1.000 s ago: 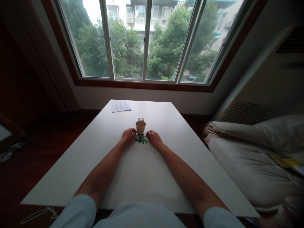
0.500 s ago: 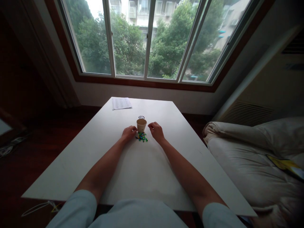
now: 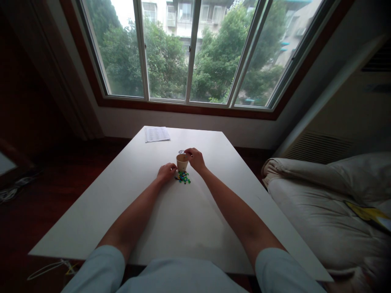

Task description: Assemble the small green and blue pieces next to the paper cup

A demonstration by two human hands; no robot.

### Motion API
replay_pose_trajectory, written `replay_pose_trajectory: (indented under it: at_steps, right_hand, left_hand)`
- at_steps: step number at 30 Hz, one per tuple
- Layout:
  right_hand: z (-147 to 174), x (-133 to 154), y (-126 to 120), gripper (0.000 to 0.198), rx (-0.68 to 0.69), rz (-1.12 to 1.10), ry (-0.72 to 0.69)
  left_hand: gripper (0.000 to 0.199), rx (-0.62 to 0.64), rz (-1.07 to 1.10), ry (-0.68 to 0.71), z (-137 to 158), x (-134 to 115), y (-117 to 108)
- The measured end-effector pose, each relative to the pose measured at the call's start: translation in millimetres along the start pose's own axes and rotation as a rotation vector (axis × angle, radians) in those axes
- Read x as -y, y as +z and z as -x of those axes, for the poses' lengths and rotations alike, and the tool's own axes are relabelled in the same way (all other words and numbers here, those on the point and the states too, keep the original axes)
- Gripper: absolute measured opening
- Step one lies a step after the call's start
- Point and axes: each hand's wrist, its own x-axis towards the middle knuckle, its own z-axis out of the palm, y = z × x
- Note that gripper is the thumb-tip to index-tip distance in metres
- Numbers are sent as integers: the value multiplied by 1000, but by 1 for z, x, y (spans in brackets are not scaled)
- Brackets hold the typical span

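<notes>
A tan paper cup (image 3: 182,163) stands upright on the white table (image 3: 186,228). Just in front of it lies a loose pile of small green, blue, yellow and dark pieces (image 3: 183,177), too small to name. My right hand (image 3: 196,159) is above the cup's right rim, fingers pinched over its opening; whatever they hold is too small to make out. Low beside the cup's left side, my left hand (image 3: 166,172) rests on the table with its fingers curled together, close to the pile. Its fingertips are too small to show what they hold.
Behind the cup is a small round clear item with a dark rim (image 3: 181,152), partly covered by my right hand. Printed papers (image 3: 157,134) lie at the table's far left corner. A cushioned sofa (image 3: 305,207) stands to the right, and a window is beyond the table.
My right hand has moved up and left from beside the cup to over its rim. The left hand, cup and pile look nearly unchanged.
</notes>
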Motion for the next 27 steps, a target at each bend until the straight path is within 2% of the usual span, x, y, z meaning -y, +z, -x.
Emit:
replay_pose_trajectory:
  at_steps: [8,14,18,21,24,27]
  right_hand:
    - [5,-15,0,26,-88,-113,55]
    - [19,-52,2,27,-177,-103,135]
    - [41,-82,12,27,-96,-30,294]
    - [52,-92,20,28,-8,-20,376]
    - [58,-90,25,26,91,-13,294]
    - [61,-84,27,26,132,26,231]
  left_hand:
    - [22,2,-4,-8,1,-2,1]
    - [21,9,-2,-21,0,0,2]
    - [21,9,6,-14,-1,1,3]
    - [22,18,-6,-11,-2,1,4]
    - [22,43,-16,-10,-2,0,2]
    - [23,119,37,2,-4,1,-5]
